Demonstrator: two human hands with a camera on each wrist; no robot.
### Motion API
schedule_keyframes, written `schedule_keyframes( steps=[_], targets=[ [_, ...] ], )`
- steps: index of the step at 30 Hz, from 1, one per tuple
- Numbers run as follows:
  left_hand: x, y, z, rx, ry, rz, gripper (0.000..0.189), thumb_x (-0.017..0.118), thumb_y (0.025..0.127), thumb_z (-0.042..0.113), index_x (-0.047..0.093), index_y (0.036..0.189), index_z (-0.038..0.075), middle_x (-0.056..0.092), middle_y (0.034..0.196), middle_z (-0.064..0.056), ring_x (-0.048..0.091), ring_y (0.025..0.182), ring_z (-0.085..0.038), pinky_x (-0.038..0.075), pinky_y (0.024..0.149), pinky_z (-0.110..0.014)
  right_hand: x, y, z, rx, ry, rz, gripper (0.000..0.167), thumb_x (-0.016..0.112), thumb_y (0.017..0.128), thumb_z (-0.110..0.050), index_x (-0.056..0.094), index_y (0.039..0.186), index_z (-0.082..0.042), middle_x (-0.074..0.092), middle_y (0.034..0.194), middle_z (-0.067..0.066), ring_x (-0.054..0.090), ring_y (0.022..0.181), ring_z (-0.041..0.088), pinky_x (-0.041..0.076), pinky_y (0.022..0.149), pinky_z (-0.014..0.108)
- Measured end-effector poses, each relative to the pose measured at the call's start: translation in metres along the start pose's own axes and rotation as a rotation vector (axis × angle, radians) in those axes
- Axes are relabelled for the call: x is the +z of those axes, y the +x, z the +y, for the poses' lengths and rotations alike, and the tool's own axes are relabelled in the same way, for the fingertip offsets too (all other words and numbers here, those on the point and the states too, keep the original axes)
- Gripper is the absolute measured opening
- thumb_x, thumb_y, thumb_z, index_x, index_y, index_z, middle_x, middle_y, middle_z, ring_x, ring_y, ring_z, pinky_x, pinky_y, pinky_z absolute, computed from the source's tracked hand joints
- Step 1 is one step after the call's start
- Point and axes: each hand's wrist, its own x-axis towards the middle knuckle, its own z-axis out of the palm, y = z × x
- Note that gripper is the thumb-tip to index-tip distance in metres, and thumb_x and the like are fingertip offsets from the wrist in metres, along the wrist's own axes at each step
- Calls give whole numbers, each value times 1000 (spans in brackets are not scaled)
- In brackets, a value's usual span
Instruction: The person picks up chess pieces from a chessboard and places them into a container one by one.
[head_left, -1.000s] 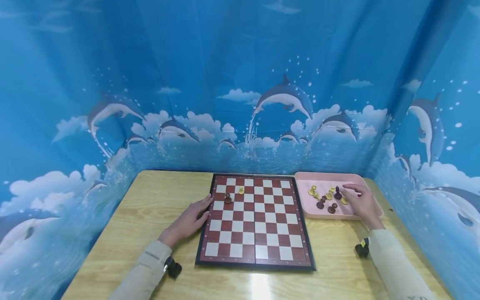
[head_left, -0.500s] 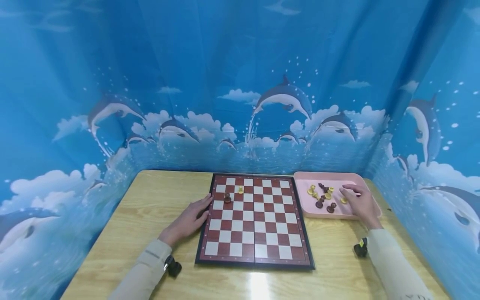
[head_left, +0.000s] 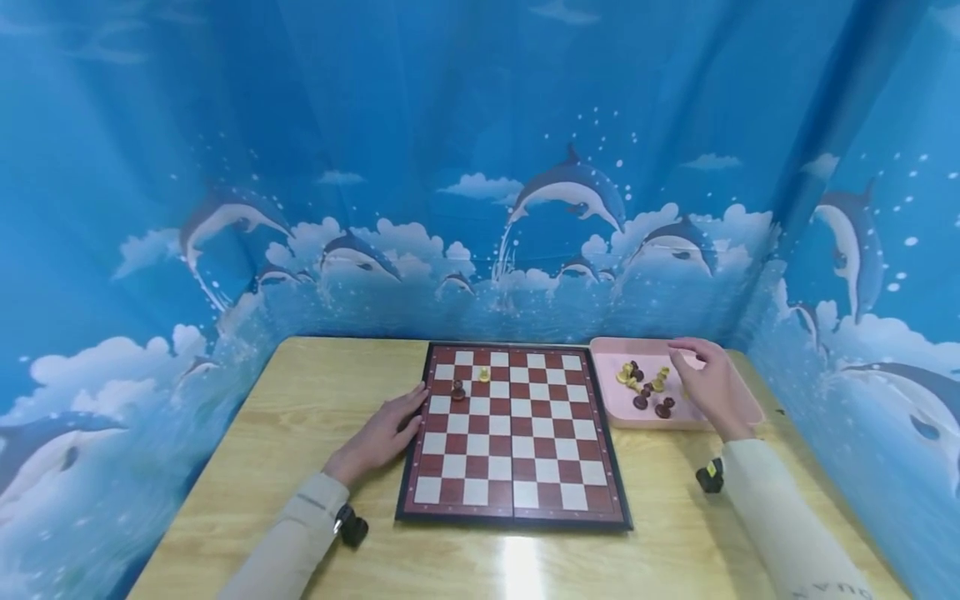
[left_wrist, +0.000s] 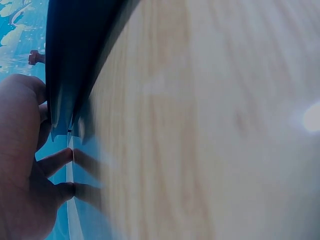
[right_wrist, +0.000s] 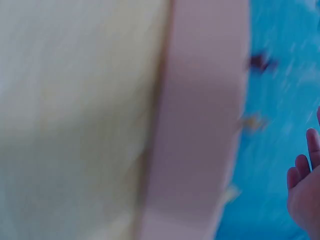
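Observation:
My left hand [head_left: 380, 433] rests at the left edge of a chessboard [head_left: 512, 500], its fingers against the frame. In the left wrist view, that hand [left_wrist: 22, 165] has its fingertips by the board's dark side. On the board's far left part stand a dark brown chess piece [head_left: 458, 392] and a yellow chess piece [head_left: 484, 375]. Over the right side of a pink tray [head_left: 645, 422], my right hand [head_left: 711, 383] hovers with thumb and forefinger parted and nothing visible between them. Dark chess pieces [head_left: 664, 407] and yellow chess pieces [head_left: 660, 381] lie to its left in the tray.
The tray stands beside the board's far right corner on a wooden table [head_left: 337, 375]. A blue dolphin-print curtain [head_left: 450, 167] hangs behind the table and at both sides. In the right wrist view, the tray's wall [right_wrist: 200, 115] rises close to the camera.
A dark chess piece that stood near my right fingers has tipped over and moved left among the others. The right hand has risen slightly and shifted left. My left hand stays at the board's edge.

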Motion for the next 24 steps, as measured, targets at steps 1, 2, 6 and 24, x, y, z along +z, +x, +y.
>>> schedule_keyframes(
  steps=[1,2,6,24],
  targets=[
    [0,0,0,2,1,3,56,46,109,27,30,160,9,25,167,-11,31,151,-39,23,123,-62,5,3,-9,-34,23,-7,23,65,100,-13,72,115,3,66,123,22,52,114,11,38,97,36],
    [-1,0,0,4,1,2,56,47,109,27,30,160,9,25,167,-11,31,151,-38,24,123,-61,11,5,-18,-66,42,-18,21,66,99,-9,72,113,4,67,121,24,52,115,16,38,99,40],
    [0,-1,-1,5,10,-10,56,46,109,28,29,160,9,25,167,-12,31,151,-39,23,123,-61,35,12,-54,-125,107,-147,20,64,97,-2,71,115,4,64,125,27,47,124,37,35,105,60],
    [-1,0,0,23,0,8,56,47,109,27,32,159,8,26,167,-12,30,151,-39,23,122,-63,161,7,-130,-93,110,-716,30,65,100,-15,69,127,-2,63,133,17,55,126,38,50,103,55]
  ],
)
